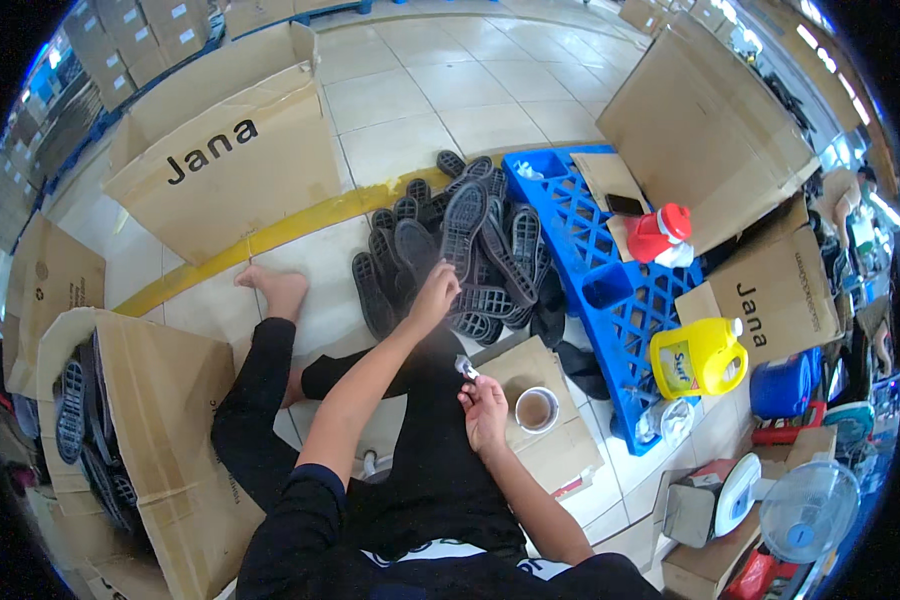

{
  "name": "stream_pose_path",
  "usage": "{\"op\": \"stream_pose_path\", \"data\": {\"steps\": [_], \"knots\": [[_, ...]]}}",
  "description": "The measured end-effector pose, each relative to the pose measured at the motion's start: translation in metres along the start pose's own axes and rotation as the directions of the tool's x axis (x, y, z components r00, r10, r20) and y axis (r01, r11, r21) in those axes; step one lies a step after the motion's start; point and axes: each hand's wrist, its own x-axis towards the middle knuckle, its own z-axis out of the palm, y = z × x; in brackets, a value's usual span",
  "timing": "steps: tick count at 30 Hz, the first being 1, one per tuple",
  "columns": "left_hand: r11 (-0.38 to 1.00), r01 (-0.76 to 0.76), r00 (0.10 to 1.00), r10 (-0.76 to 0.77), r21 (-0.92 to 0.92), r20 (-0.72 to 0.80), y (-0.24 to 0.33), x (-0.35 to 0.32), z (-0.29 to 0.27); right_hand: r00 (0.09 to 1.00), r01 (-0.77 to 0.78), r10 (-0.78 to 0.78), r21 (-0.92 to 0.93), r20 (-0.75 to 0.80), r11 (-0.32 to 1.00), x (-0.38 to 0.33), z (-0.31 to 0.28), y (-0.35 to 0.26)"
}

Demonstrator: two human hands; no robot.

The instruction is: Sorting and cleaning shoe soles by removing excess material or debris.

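My left hand (pixel 436 297) reaches forward, its fingers closed at the near end of a dark shoe sole (pixel 463 222) with a grid-like tread. The sole is raised over a heap of similar black soles (pixel 375 295) on the floor. Above my lap, my right hand (pixel 485 408) is closed on a small whitish-grey object (pixel 465 368); its exact kind is too small to make out. Just right of that hand, a cup of brown liquid (pixel 537 410) stands on a flat cardboard piece (pixel 560 466).
Right of the heap lies a blue plastic pallet (pixel 634 345) bearing a red-lidded container (pixel 660 230), a phone (pixel 625 205) and a yellow jug (pixel 695 358). A carton of soles (pixel 185 440) stands at left, another large carton (pixel 240 165) farther ahead. A fan (pixel 808 510) is at lower right.
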Motion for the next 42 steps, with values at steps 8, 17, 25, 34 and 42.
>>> {"op": "stream_pose_path", "data": {"steps": [8,17,25,34,42], "knots": [[0.957,0.288,0.954,-0.285,0.026,-0.098,0.100,-0.109,-0.197,0.987,-0.058,0.057,-0.002,0.151,0.998,0.008,-0.005,0.019],[0.701,0.642,0.647,-0.280,0.310,-0.709,0.307,-0.254,-0.475,0.903,-0.113,0.117,-0.032,0.414,0.993,0.036,-0.042,-0.001],[-0.147,0.964,0.077,-0.638,0.220,-0.766,0.170,-0.509,-0.707,0.947,-0.130,0.139,-0.050,0.290,0.990,0.024,-0.043,0.011],[0.457,0.800,0.552,-0.815,0.390,-0.176,0.024,-0.450,-0.488,0.999,0.032,-0.035,-0.324,-0.004,0.946,0.012,-0.021,-0.020],[0.365,0.911,0.325,-0.922,-0.190,-0.211,0.152,-0.512,-0.629,0.799,0.079,-0.600,-0.997,0.050,0.022,0.042,-0.184,-0.081]]}}
